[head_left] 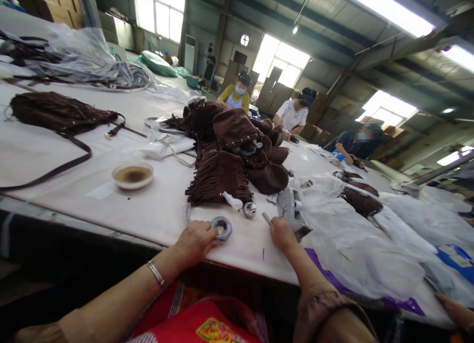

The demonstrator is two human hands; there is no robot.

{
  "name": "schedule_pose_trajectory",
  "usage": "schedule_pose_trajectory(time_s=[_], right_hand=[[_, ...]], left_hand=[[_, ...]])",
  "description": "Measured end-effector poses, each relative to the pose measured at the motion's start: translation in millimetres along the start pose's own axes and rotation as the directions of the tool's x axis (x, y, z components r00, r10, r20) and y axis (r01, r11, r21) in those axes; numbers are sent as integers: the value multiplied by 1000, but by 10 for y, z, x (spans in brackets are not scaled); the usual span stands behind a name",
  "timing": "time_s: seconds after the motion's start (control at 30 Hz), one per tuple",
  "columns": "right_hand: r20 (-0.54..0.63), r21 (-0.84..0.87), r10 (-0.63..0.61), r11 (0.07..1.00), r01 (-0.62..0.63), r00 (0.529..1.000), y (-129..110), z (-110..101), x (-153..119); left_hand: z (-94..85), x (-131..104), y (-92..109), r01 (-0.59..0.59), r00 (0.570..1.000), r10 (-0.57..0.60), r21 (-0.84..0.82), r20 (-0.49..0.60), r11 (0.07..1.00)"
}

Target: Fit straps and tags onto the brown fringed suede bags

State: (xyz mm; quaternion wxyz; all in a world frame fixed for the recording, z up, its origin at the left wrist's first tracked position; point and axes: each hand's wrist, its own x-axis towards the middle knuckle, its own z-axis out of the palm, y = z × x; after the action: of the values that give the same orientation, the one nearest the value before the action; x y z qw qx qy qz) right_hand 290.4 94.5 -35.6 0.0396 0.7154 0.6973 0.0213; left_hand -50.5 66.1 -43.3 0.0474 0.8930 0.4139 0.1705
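My left hand (196,241) is closed at the table's front edge, its fingers gripping the side of a grey ring-shaped roll (222,229) that looks like tape. Farther right, my right hand (283,233) is closed round a short, thin, flat strip (266,218), whose pale end sticks out to the left. Right beside that hand stands a grey tape dispenser (291,207) with a dark mark on its side. Beyond both hands lies a brown fringed bag (220,177), with a smaller roll (249,209) and a white crumpled piece (232,200) at its lower edge.
More brown bags (237,128) are heaped behind the fringed one. A shallow dish (132,176) of brownish liquid stands to the left, near another brown bag (62,113) with a strap. Clear plastic sheeting (344,234) covers the right side. Several co-workers (294,110) work across the table.
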Motion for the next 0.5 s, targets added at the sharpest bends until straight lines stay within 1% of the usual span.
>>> schedule_pose_trajectory(time_s=[0.07, 0.23, 0.33, 0.5], right_hand=[[-18, 3, 28, 1000, -27, 999, 17, 16, 11], [-28, 74, 109, 991, -107, 994, 8, 78, 52], [-8, 94, 89, 992, -88, 996, 13, 79, 86], [36, 135, 47, 990, -51, 998, 85, 51, 157]], left_hand=[[-2, 0, -3, 0, 1000, 0, -5, 2, 1000], [11, -2, -14, -6, 1000, 5, -19, -13, 1000], [34, -8, -22, -13, 1000, 12, -25, -25, 1000], [47, -11, -27, -16, 999, 15, -25, -36, 1000]])
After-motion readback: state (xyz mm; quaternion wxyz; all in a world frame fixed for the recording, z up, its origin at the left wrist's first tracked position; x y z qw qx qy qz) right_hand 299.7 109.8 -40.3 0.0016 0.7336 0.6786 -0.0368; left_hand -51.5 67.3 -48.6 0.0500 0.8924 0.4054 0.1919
